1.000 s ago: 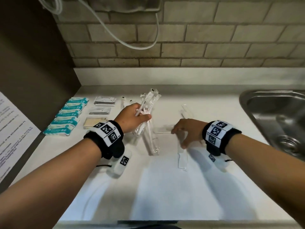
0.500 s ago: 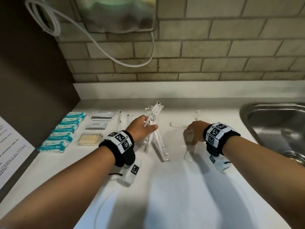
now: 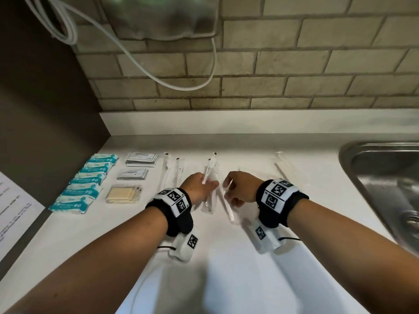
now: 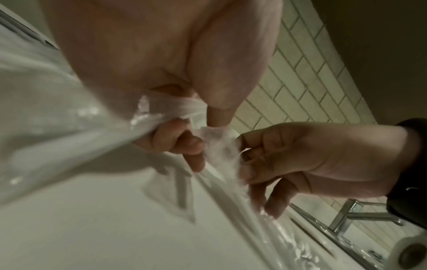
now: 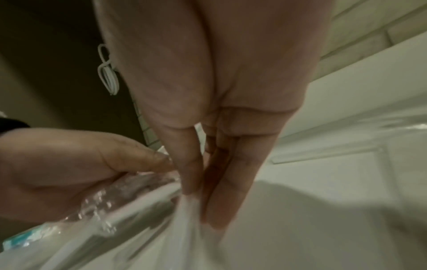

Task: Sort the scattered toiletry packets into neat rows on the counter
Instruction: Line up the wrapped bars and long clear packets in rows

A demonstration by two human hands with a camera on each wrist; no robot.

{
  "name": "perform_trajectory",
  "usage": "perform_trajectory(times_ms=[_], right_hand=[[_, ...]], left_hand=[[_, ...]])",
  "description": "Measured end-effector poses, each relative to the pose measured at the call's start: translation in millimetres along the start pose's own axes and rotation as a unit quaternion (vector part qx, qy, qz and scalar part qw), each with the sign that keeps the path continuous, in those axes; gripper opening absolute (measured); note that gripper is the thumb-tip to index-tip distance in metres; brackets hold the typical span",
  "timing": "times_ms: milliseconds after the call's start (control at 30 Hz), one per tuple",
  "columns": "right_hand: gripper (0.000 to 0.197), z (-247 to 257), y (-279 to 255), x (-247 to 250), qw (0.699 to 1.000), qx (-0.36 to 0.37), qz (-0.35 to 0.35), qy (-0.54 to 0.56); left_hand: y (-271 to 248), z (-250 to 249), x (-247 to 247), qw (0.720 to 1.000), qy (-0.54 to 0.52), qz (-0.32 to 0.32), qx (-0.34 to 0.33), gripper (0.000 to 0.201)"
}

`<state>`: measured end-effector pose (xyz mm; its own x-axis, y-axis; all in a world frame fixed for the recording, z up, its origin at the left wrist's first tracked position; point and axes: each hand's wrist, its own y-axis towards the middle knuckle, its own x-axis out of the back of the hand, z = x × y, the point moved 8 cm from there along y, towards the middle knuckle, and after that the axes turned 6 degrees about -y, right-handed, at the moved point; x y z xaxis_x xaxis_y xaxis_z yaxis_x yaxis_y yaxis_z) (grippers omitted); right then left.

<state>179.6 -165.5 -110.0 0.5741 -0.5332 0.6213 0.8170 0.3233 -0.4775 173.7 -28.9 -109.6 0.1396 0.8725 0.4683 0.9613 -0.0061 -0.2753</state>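
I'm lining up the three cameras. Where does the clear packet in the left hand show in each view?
Head: the clear packet runs up from the left hand, centre of frame.
Left wrist: bunched plastic in the fingers, centre-left.
Right wrist: crinkled plastic under the left hand, lower left.
Shared landmark: the tiled wall.
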Motion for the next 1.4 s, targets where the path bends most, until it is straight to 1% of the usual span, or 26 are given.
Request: perform_trajectory(times_ms=[67, 100, 167, 200, 267, 333, 400, 500, 533, 600, 667, 733, 767, 800, 867, 900, 933, 967, 1000, 1033, 1067, 1100, 1167, 1233, 1333, 1400], right_hand=[[0.02, -5.9, 1.5, 3.9, 1.0, -0.01, -0.018, 0.021], [0.02, -8.9, 2.1, 8.0, 0.999, -0.014, -0.035, 0.03], [0.02, -15.3, 4.5, 17.7, 0.995, -0.027, -0.076, 0.059], [0.02, -17.4, 5.9, 21.4, 0.993, -0.034, -0.091, 0.074], [0.023, -19.4, 9.6, 23.5, 0.99, -0.049, -0.1, 0.091], [0.026, -17.5, 11.3, 19.0, 0.991, -0.06, -0.088, 0.083], [0.026, -14.3, 10.0, 17.0, 0.992, -0.064, -0.099, 0.038], [0.019, -7.3, 1.7, 23.4, 0.986, -0.068, -0.134, -0.073], [0.021, -5.3, -0.5, 25.4, 0.982, -0.069, -0.139, -0.108], [0.037, -4.2, -2.3, 27.8, 0.977, -0.076, -0.138, -0.141], [0.047, 0.5, 0.0, 29.0, 0.977, -0.062, -0.143, -0.145], [0.047, 12.7, 5.1, 30.4, 0.973, -0.012, -0.167, -0.159], [0.045, 20.6, 6.7, 30.1, 0.969, 0.023, -0.18, -0.171], [0.044, 28.7, 7.8, 28.2, 0.964, 0.058, -0.186, -0.183], [0.046, 38.0, 9.8, 17.6, 0.954, 0.101, -0.16, -0.233], [0.051, 38.6, 11.8, 9.0, 0.948, 0.106, -0.131, -0.27], [0.056, 36.6, 13.4, 0.7, 0.941, 0.104, -0.103, -0.306], [0.061, 34.3, 15.1, -6.3, 0.934, 0.098, -0.081, -0.334], [0.064, 32.3, 15.7, -10.9, 0.928, 0.096, -0.07, -0.353], [0.065, 32.0, 15.7, -13.5, 0.923, 0.097, -0.068, -0.367], [0.064, 32.6, 15.6, -14.9, 0.916, 0.099, -0.07, -0.382], [0.064, 33.4, 15.4, -16.0, 0.909, 0.099, -0.069, -0.399], [0.065, 35.9, 15.3, -18.1, 0.895, 0.096, -0.067, -0.43], [0.065, 39.4, 16.0, -20.3, 0.892, 0.099, -0.065, -0.436], [0.06, 38.7, 15.3, -22.9, 0.896, 0.107, -0.062, -0.426], [0.06, 35.5, 12.3, -26.7, 0.899, 0.099, -0.058, -0.423]], left_hand=[[1.7, 7.2, 0.6, 1.0, 0.009, -0.012, 0.01, 0.031], [2.8, 10.1, 0.9, 1.0, 0.008, -0.017, 0.013, 0.027], [3.4, 13.9, -1.0, 0.999, 0.02, -0.012, 0.026, 0.021], [3.9, 15.2, -2.3, 0.999, 0.032, -0.006, 0.033, 0.021], [5.5, 15.4, -3.4, 0.997, 0.062, 0.0, 0.036, 0.022], [6.5, 14.7, -1.1, 0.997, 0.074, -0.015, 0.035, 0.02], [7.8, 14.2, -0.3, 0.996, 0.075, -0.023, 0.038, 0.023], [8.7, 9.7, -0.1, 0.992, 0.118, -0.023, 0.038, 0.028], [8.7, 8.5, 1.0, 0.99, 0.135, -0.025, 0.041, 0.03], [7.9, 8.1, 3.2, 0.986, 0.158, -0.031, 0.053, 0.038], [6.0, 8.5, 5.0, 0.984, 0.162, -0.032, 0.06, 0.048], [4.9, 7.0, 10.1, 0.989, 0.134, -0.039, 0.054, 0.056], [6.6, 6.6, 13.2, 0.992, 0.107, -0.046, 0.053, 0.053], [7.2, 5.2, 17.3, 0.994, 0.076, -0.056, 0.051, 0.044], [10.4, 4.3, 26.8, 0.995, 0.017, -0.09, 0.039, 0.021], [10.2, 4.3, 32.2, 0.993, -0.005, -0.109, 0.037, 0.014], [8.7, 4.9, 35.3, 0.992, -0.022, -0.116, 0.041, 0.012], [8.0, 8.1, 37.0, 0.992, -0.033, -0.114, 0.049, 0.018], [7.6, 11.0, 37.0, 0.992, -0.03, -0.106, 0.056, 0.028], [8.1, 14.5, 36.4, 0.993, -0.01, -0.097, 0.063, 0.035], [9.2, 17.7, 36.6, 0.993, 0.02, -0.095, 0.066, 0.039], [10.3, 19.7, 37.1, 0.992, 0.048, -0.097, 0.066, 0.038], [11.4, 19.8, 37.5, 0.99, 0.079, -0.105, 0.057, 0.029], [12.5, 16.7, 38.1, 0.988, 0.097, -0.112, 0.043, 0.019], [12.6, 10.3, 37.3, 0.988, 0.086, -0.122, 0.021, 0.009], [12.3, 11.2, 39.0, 0.989, 0.053, -0.137, 0.007, 0.01]])
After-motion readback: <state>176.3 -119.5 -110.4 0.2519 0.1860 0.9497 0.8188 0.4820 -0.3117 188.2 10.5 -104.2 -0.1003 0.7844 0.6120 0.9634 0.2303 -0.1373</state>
